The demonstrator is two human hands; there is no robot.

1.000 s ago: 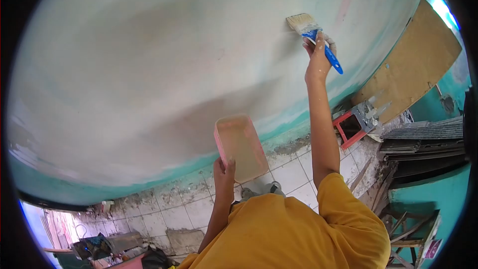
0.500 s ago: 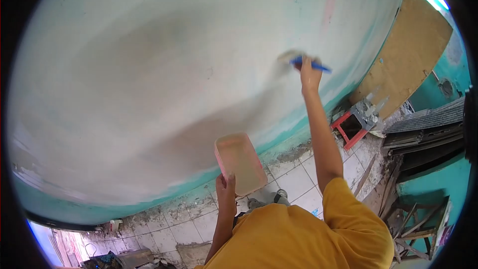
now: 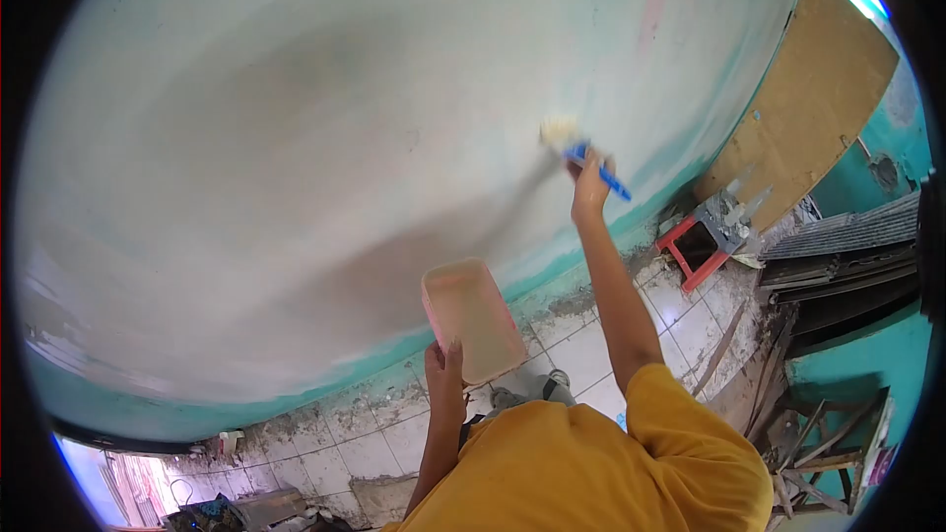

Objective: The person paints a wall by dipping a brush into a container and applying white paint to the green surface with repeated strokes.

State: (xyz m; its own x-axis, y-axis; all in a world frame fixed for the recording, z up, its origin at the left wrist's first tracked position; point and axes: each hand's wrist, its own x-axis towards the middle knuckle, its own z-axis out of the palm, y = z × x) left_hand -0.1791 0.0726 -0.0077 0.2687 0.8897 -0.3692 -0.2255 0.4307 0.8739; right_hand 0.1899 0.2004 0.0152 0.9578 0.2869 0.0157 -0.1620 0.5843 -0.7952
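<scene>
My right hand (image 3: 590, 187) is closed around the blue handle of a paintbrush (image 3: 611, 180). Its pale, wide bristles are against or very near the wall (image 3: 414, 128), which carries uneven whitish paint over turquoise. In my left hand (image 3: 444, 366) is a pink rectangular tub (image 3: 516, 340), gripped by its near left edge with the thumb over the rim. Pale, cloudy paint covers the tub's bottom. A turquoise strip shows along the wall's lower edge.
To the right stands a red plastic stool (image 3: 676, 234) with paint-spattered things on top. Behind it a brown board (image 3: 818, 89) leans on the wall. Corrugated sheets (image 3: 847, 236) and a wooden frame (image 3: 823, 458) are at far right. Dirty white tiles (image 3: 581, 360) cover the floor.
My right hand has moved down and slightly left along the wall, and the paintbrush has tilted more steeply. My left hand and the tub have barely shifted.
</scene>
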